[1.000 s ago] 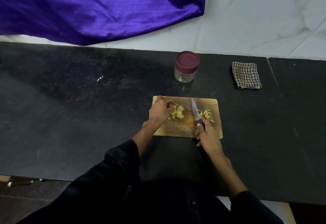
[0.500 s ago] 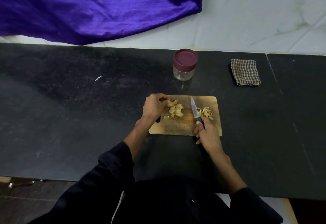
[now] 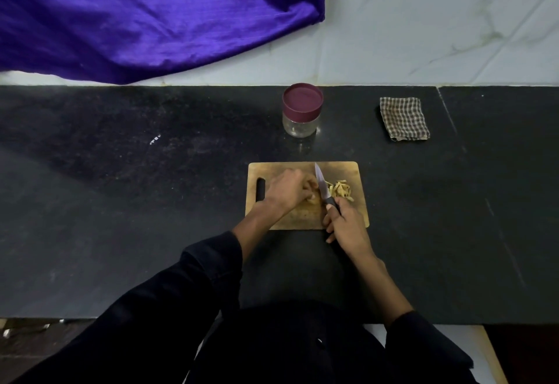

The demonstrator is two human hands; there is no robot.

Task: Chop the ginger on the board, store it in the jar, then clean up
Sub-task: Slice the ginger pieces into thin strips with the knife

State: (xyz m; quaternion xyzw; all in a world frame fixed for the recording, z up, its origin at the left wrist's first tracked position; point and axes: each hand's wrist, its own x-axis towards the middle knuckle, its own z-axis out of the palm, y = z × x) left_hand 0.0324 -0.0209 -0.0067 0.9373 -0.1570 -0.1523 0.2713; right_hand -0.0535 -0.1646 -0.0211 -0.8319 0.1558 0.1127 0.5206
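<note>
A wooden cutting board (image 3: 305, 217) lies on the black counter. My left hand (image 3: 287, 190) is curled over a clump of ginger at the board's middle, hiding most of it. My right hand (image 3: 348, 226) grips the black handle of a small knife (image 3: 321, 185), its blade pointing away from me right beside my left fingers. A pile of cut ginger strips (image 3: 341, 191) lies to the right of the blade. The glass jar (image 3: 302, 110) with a maroon lid closed on it stands behind the board.
A folded checked cloth (image 3: 403, 119) lies at the back right of the black counter (image 3: 121, 202). A purple fabric (image 3: 145, 15) hangs over the white wall at the back left. The counter's near edge runs just in front of my body.
My left hand has slid right over the ginger clump, up against the blade. The knife has shifted left and away from the cut pile. The board's handle slot is now uncovered.
</note>
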